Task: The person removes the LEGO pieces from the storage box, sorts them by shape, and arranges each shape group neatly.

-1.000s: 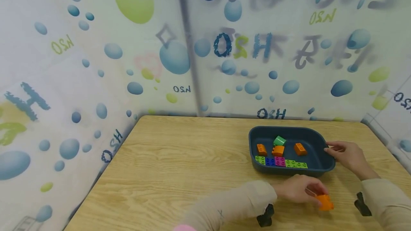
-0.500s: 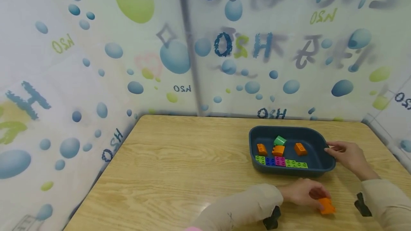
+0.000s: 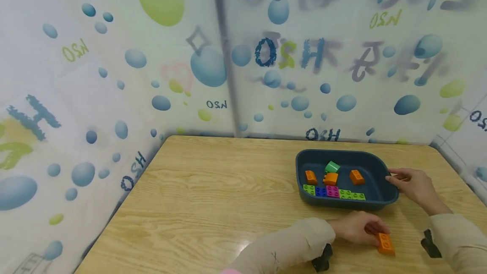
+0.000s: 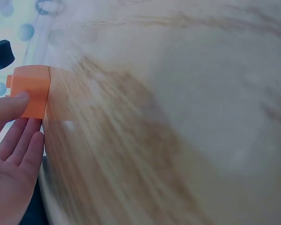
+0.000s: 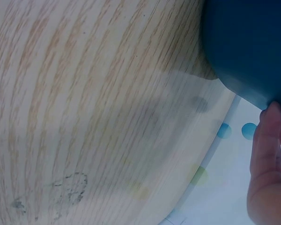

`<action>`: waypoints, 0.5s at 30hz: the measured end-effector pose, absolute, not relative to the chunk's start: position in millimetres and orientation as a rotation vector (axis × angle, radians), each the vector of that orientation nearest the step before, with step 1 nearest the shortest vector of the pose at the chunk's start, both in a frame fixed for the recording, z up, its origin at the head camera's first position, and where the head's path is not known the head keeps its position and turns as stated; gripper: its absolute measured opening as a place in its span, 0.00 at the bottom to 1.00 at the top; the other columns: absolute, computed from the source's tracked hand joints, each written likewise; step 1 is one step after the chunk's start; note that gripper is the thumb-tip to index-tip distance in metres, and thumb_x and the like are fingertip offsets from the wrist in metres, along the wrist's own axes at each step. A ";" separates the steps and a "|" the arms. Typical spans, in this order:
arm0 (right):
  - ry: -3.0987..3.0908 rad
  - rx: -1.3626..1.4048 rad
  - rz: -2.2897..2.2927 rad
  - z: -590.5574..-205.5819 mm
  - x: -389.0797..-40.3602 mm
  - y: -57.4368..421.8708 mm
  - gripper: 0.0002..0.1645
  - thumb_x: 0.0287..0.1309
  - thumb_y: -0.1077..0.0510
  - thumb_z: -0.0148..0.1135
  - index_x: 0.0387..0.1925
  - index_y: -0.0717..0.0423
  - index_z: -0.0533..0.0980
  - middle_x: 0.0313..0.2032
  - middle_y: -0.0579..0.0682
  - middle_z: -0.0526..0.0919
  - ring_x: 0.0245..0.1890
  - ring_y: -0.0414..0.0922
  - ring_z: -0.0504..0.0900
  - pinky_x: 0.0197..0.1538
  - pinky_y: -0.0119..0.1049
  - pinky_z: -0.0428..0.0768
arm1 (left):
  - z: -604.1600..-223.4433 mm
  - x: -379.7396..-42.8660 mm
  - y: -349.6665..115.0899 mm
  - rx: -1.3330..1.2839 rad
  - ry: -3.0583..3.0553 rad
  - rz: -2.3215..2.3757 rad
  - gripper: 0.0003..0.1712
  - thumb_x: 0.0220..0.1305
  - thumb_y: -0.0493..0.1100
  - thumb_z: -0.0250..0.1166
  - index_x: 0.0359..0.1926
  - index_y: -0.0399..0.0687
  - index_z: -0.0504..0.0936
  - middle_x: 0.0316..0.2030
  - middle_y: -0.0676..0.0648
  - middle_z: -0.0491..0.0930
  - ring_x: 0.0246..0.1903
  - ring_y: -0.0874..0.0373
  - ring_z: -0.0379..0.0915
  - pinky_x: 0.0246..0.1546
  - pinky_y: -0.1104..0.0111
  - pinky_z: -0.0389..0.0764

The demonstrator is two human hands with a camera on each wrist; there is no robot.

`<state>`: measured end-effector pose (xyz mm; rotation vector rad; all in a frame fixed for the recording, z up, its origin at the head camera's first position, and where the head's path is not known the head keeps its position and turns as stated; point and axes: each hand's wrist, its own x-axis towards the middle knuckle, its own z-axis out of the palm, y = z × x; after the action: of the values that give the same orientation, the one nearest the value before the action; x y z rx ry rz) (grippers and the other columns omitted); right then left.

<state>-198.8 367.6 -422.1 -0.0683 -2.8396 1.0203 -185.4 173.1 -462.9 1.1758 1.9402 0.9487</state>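
Note:
My left hand pinches an orange toy brick at the table's front right, its studs turned upward. In the left wrist view the thumb lies on the curved orange brick, down at the tabletop. My right hand holds the right rim of a dark blue tray, thumb and fingers at its edge. Inside the tray lie several loose orange bricks and a green brick. Along its near wall runs a row of lime, blue and magenta bricks.
The wooden table extends left of the tray. A patterned curtain-like wall stands behind it and at both sides. Each sleeve has a black strap piece near the wrist.
My left hand has moved slightly right and toward the front edge with the orange brick. The brick has turned, so its studs now face up. My right hand stays at the tray's rim.

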 end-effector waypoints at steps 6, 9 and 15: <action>-2.847 -0.080 1.022 -421.3 -198.7 367.0 0.32 0.56 0.49 0.56 0.47 0.77 0.69 0.35 0.68 0.77 0.27 0.48 0.76 0.23 0.30 0.75 | -460.5 -183.4 170.3 1.190 1.940 0.913 0.22 0.57 0.31 0.58 0.54 0.42 0.70 0.49 0.55 0.73 0.42 0.77 0.67 0.39 0.88 0.64; -2.839 -0.076 1.001 -422.5 -199.8 367.9 0.31 0.56 0.50 0.56 0.47 0.77 0.69 0.34 0.68 0.77 0.26 0.47 0.76 0.23 0.30 0.75 | -458.8 -181.6 169.0 1.202 1.955 0.890 0.26 0.56 0.31 0.59 0.57 0.43 0.67 0.52 0.55 0.71 0.45 0.77 0.65 0.39 0.89 0.63; -2.805 -0.072 1.013 -449.4 -211.8 388.7 0.36 0.53 0.41 0.56 0.48 0.71 0.71 0.31 0.59 0.79 0.25 0.41 0.76 0.21 0.31 0.75 | -458.4 -177.2 168.2 1.277 2.010 0.812 0.31 0.54 0.36 0.63 0.60 0.46 0.65 0.54 0.58 0.69 0.46 0.79 0.62 0.42 0.90 0.59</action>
<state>-211.8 388.7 -449.4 -0.0725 -2.8047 1.0133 -177.2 168.2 -458.4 1.2772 2.0099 0.8118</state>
